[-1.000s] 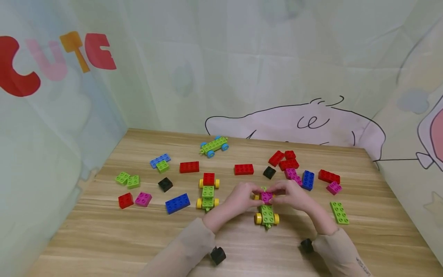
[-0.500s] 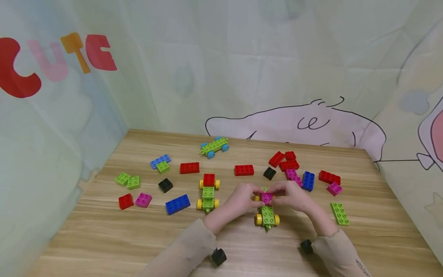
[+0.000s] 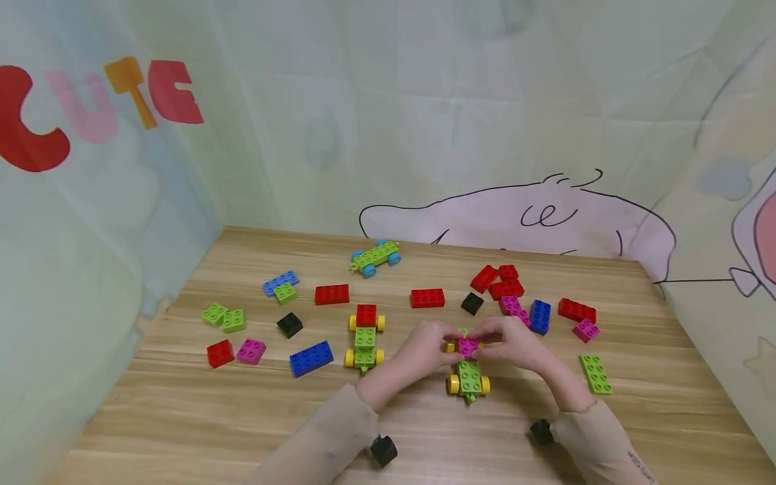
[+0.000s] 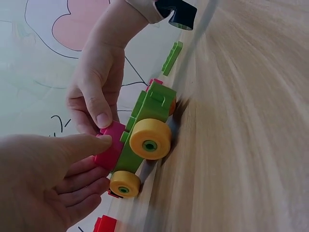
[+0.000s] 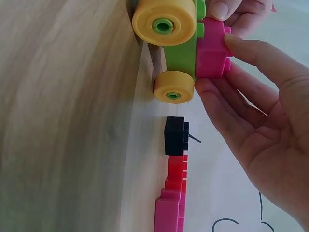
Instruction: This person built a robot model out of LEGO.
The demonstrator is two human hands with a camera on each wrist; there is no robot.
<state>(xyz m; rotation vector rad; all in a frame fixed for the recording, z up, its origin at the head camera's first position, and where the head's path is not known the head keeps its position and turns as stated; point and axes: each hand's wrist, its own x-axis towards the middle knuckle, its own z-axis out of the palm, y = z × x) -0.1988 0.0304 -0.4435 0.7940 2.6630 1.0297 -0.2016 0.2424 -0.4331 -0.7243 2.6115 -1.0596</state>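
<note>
Together, left hand [image 3: 426, 347] and right hand [image 3: 514, 342] pinch one pink brick [image 3: 468, 347].

Pink brick [image 3: 468, 347] part-hidden by fingers [image 3: 490, 327], sleeves [image 3: 321, 438] cut off below, sleeve print [image 3: 640, 466] illegible

Your left hand [image 4: 46, 176] and right hand [image 4: 99, 79] hold together the pink brick [image 4: 115, 139] on the green base [image 4: 150, 107] with yellow wheels [image 4: 155, 131].

Pink brick [image 3: 468, 347] atop green wheeled base [image 3: 469, 378]
</note>
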